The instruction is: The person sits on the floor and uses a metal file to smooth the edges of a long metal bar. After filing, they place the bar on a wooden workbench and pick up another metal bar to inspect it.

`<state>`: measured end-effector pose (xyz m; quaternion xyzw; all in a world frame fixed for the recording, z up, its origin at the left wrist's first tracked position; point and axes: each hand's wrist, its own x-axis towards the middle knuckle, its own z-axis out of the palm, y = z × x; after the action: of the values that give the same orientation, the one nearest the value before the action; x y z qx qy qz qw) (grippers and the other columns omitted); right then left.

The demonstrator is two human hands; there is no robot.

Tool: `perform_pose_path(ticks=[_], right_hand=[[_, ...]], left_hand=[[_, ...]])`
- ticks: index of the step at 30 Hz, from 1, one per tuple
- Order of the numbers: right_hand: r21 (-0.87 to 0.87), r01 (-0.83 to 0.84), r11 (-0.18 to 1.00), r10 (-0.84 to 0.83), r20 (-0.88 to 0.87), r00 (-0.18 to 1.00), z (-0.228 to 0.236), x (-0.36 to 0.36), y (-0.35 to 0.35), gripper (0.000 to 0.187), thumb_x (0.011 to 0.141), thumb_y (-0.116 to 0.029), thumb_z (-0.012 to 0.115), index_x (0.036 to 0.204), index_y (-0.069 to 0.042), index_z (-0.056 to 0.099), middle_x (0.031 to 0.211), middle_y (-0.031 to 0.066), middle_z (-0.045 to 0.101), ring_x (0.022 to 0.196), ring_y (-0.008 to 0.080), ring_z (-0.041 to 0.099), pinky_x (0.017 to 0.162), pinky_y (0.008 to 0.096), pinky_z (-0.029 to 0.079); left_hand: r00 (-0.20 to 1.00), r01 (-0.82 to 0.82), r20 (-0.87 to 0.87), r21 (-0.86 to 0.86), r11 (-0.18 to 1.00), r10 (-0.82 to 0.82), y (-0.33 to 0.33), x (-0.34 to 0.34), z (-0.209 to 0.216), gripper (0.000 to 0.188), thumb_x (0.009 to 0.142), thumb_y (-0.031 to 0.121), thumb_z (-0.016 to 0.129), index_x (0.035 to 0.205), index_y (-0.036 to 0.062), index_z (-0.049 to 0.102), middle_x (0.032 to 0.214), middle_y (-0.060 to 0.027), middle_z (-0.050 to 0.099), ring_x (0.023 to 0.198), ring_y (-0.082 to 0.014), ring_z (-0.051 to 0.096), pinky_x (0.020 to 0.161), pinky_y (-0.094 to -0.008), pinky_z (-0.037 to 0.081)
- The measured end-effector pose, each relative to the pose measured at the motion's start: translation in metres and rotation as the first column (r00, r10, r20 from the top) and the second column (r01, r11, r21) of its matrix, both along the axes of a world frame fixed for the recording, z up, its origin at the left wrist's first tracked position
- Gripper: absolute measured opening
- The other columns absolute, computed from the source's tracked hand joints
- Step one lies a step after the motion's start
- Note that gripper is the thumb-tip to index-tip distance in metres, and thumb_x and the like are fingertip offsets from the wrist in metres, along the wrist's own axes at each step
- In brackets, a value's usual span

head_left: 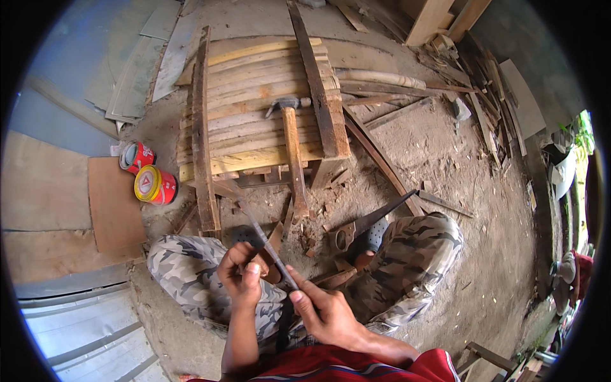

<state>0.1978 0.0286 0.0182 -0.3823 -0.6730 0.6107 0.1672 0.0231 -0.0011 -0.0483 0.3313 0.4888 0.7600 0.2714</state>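
As right fingers (309, 288) clamp a slim strip (260, 233) | left fingers (236, 255) curl, grip unclear | rough wooden slats (245, 114) ahead

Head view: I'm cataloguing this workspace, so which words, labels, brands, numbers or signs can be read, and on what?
I won't copy printed wording, only say where it stands.
Yellow-lidded red can: a triangle sign on the lid, pale lettering on the side.
Open red can: pale lettering on its side.
Smaller print on either: too small to read.
Hammer, long thin strip in the right hand: none visible.
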Motion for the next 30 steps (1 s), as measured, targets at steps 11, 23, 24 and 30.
perform_pose_path(ticks=[11,23,24,30], right_hand=[[0.036,0.4,0.916,-0.393,-0.127,0.911,-0.06,0.021,0.046,0.048,0.104,-0.021,0.055,0.147,0.0,0.046,0.066,-0.0008,0.059,0.059,0.0042,0.054,0.055,0.0231,0.046],[-0.22,0.633,0.742,-0.67,-0.245,0.701,-0.093,0.028,0.058,0.04,0.106,-0.031,0.052,0.134,-0.003,0.057,0.069,0.002,0.055,0.049,0.0102,0.053,0.042,0.0253,0.043],[-0.233,0.626,0.744,-0.668,-0.236,0.706,-0.094,0.028,0.059,0.038,0.106,-0.031,0.052,0.132,-0.003,0.058,0.069,0.002,0.055,0.049,0.0106,0.053,0.042,0.0255,0.043],[-0.337,0.613,0.714,-0.69,-0.189,0.699,-0.094,0.039,0.06,0.033,0.104,-0.033,0.054,0.117,-0.003,0.06,0.067,0.0031,0.055,0.047,0.0123,0.053,0.042,0.0271,0.043]], left_hand=[[0.936,0.027,-0.339,-0.194,0.981,-0.093,0.048,-0.033,0.019,0.031,0.099,0.028,0.054,0.087,0.0012,0.064,0.113,-0.0124,0.059,0.084,-0.0177,0.061,0.079,-0.0327,0.048],[0.999,0.017,-0.029,-0.075,0.997,-0.019,0.105,-0.049,-0.018,0.049,0.107,0.045,0.034,0.079,0.0065,0.044,0.076,-0.0144,0.062,0.065,-0.0187,0.057,0.064,-0.0324,0.048],[0.999,-0.015,-0.039,-0.073,0.997,0.012,0.107,-0.056,-0.02,0.049,0.107,0.045,0.034,0.079,0.0065,0.044,0.074,-0.0134,0.061,0.063,-0.019,0.057,0.062,-0.0324,0.048],[0.921,-0.355,0.128,-0.105,0.929,0.367,0.11,-0.077,0.028,0.053,0.105,0.057,0.038,0.082,0.0093,0.046,0.069,-0.0049,0.05,0.059,-0.019,0.054,0.054,-0.0354,0.049]])
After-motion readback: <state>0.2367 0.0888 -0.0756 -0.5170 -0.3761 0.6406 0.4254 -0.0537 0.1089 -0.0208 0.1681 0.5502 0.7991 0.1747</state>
